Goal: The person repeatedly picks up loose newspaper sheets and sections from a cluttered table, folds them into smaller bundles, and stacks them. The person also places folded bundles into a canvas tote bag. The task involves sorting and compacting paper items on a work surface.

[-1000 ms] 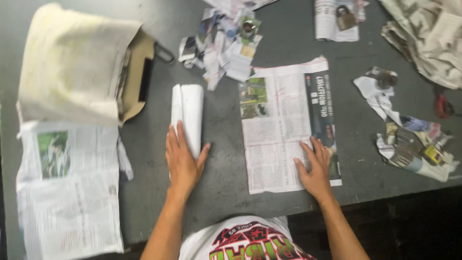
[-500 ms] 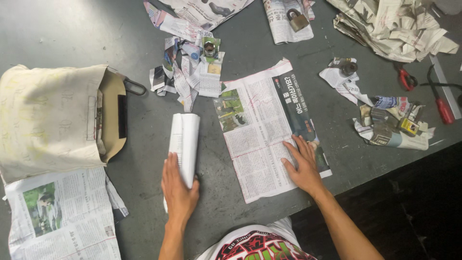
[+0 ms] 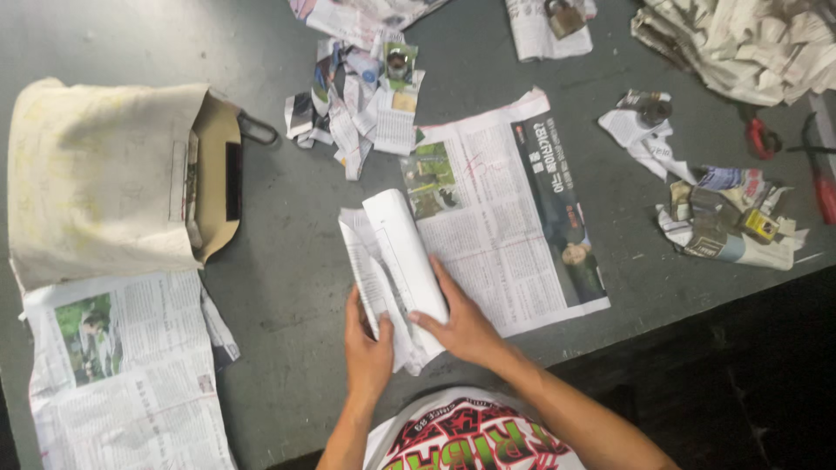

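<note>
Seen from above, a person's two hands close on a rolled paper bundle (image 3: 396,265) near the front edge of a grey table (image 3: 287,261). The left hand (image 3: 367,348) grips the bundle's near end from below, fingers curled around loose folds of newsprint. The right hand (image 3: 461,322) lies flat over the roll's right side, fingers spread along it and thumb tucked against the paper. The bundle points away from the body, tilted slightly left, its far end touching the left margin of an open newspaper sheet (image 3: 514,218) spread flat just beside it.

Bare tabletop lies to the left of the bundle, between it and a cloth bag (image 3: 96,174) resting on its side with a brown cardboard insert (image 3: 222,178) showing at its mouth. Another newspaper (image 3: 122,374) overhangs the near left corner below the bag. A heap of torn paper scraps (image 3: 361,96) sits beyond the roll, well apart from the hands. To the right, crumpled wrappings and small objects (image 3: 727,218) crowd the table's edge, with a red-handled tool (image 3: 823,183) at the far right. A padlock (image 3: 564,16) rests on paper at the top, next to a large crumpled pile (image 3: 740,43).
</note>
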